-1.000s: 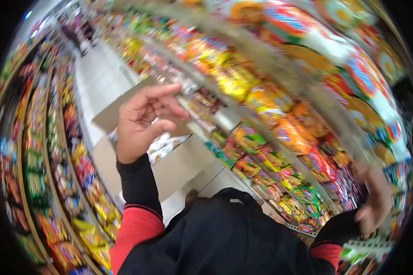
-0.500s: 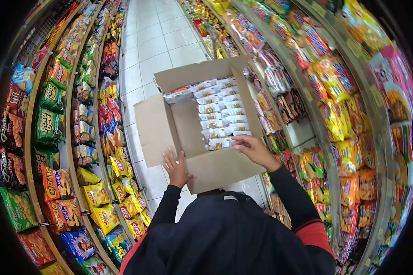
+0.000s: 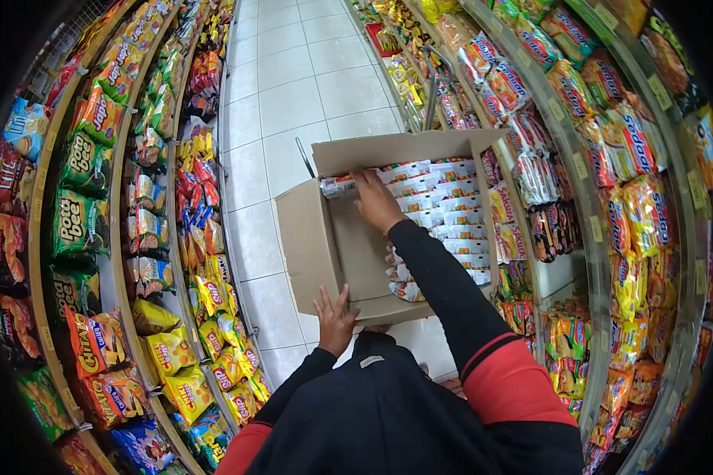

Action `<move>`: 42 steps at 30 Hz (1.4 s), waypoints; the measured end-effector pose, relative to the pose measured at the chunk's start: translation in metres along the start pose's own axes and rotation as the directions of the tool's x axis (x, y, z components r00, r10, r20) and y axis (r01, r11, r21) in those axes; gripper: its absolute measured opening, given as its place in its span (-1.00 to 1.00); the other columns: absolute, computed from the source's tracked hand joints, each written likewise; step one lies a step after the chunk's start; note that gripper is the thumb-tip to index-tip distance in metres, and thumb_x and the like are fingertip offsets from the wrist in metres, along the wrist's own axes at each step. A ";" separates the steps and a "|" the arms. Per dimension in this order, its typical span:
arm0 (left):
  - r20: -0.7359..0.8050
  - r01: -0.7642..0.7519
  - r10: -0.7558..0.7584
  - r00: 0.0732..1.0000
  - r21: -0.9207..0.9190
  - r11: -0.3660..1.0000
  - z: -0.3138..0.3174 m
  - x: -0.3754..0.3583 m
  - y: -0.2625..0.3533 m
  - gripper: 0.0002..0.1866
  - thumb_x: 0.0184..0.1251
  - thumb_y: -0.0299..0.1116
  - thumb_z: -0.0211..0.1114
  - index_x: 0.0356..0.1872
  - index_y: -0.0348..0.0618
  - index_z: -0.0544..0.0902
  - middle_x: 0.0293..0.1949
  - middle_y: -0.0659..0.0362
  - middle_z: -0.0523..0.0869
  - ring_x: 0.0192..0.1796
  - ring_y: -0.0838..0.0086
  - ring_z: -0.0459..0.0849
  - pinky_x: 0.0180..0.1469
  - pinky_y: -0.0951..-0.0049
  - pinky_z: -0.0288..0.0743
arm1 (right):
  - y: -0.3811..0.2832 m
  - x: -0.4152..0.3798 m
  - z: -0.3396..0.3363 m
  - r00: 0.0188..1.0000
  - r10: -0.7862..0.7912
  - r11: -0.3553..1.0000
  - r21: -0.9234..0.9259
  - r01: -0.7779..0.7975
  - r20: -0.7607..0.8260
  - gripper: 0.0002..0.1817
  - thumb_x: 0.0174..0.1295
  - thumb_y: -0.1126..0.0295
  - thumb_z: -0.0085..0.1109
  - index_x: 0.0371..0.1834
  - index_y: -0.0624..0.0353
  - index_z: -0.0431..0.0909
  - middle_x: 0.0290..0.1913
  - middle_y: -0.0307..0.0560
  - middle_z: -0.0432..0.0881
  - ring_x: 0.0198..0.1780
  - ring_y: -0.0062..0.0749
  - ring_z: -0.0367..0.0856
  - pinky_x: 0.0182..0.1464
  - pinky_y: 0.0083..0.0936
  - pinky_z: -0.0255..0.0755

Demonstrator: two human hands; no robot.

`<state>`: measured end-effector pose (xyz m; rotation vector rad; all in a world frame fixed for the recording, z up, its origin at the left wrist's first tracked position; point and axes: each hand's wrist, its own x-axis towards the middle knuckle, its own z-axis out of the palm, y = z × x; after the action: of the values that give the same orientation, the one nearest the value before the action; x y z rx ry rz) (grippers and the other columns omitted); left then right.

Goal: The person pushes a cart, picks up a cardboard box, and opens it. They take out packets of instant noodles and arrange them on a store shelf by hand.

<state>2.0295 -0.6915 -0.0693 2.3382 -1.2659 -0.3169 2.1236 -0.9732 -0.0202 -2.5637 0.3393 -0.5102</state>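
Observation:
An open cardboard box (image 3: 303, 237) stands in front of me. Several rows of small white and orange packets (image 3: 451, 214) fill its right side, and its left part shows bare cardboard. My right hand (image 3: 377, 203) reaches into the far part of the box, its fingers bent over a packet (image 3: 338, 188) at the far left corner; whether it grips the packet is not clear. My left hand (image 3: 335, 321) lies at the near left corner of the box, its fingers spread against the cardboard.
Shelves of snack bags (image 3: 87, 166) line the left side. On the right, more shelves hold noodle and snack packs (image 3: 634, 150). The white tiled floor (image 3: 285, 87) runs between them, and a metal handle (image 3: 432, 87) rises beyond the box.
My right hand has moved from the near right side of the box to its far left packets. The near flap no longer shows spread out toward me. The box appears further right in view.

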 end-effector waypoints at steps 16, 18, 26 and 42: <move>0.046 0.139 -0.132 0.990 -0.350 0.926 -0.046 0.010 0.014 -0.58 0.23 -0.23 0.29 0.13 0.02 0.53 0.34 0.05 0.32 0.43 -0.07 0.12 0.31 -0.33 -0.02 | -0.034 -0.060 -0.073 0.939 -0.300 0.936 -0.244 0.255 -0.171 -0.71 -0.04 0.41 0.15 -0.19 -0.04 0.65 -0.11 -0.41 0.59 -0.03 -0.32 0.38 -0.02 -0.30 0.25; 0.150 0.225 -0.187 0.971 -0.836 0.501 -0.061 0.024 0.030 -0.56 0.33 -0.20 0.19 0.20 -0.05 0.44 0.31 0.06 0.35 0.39 0.06 0.22 0.32 -0.19 0.08 | -0.053 -0.094 -0.110 0.890 -0.357 0.918 -0.284 0.278 -0.285 -0.68 0.00 0.35 0.16 -0.12 -0.13 0.65 -0.05 -0.47 0.59 0.02 -0.39 0.35 0.06 -0.23 0.13; 0.371 0.406 0.170 0.913 -0.868 -0.284 -0.123 0.073 0.179 -0.57 0.44 -0.34 0.07 0.25 -0.26 0.27 0.15 0.04 0.51 0.16 0.33 0.54 0.22 0.25 0.42 | -0.122 -0.237 -0.245 0.910 -0.140 0.909 -0.414 -0.038 -0.391 -0.61 0.02 0.39 0.21 -0.04 -0.28 0.64 0.05 -0.45 0.52 0.24 -0.34 0.23 0.24 -0.10 0.03; 0.152 0.256 0.975 0.163 -0.961 0.107 -0.150 0.027 0.469 -0.21 0.23 -0.20 0.35 0.36 -0.29 0.13 0.17 0.02 0.48 0.17 0.41 0.50 0.21 0.36 0.37 | -0.239 -0.503 -0.484 0.353 0.746 0.642 0.751 -0.153 -0.565 -0.52 0.17 0.45 0.26 0.14 0.31 0.34 -0.02 -0.12 0.58 -0.04 -0.58 0.56 0.00 -0.55 0.49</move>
<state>1.7640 -0.8922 0.2945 0.1973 -1.5077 -1.7770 1.5044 -0.8117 0.3476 -1.2625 1.0696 -1.3857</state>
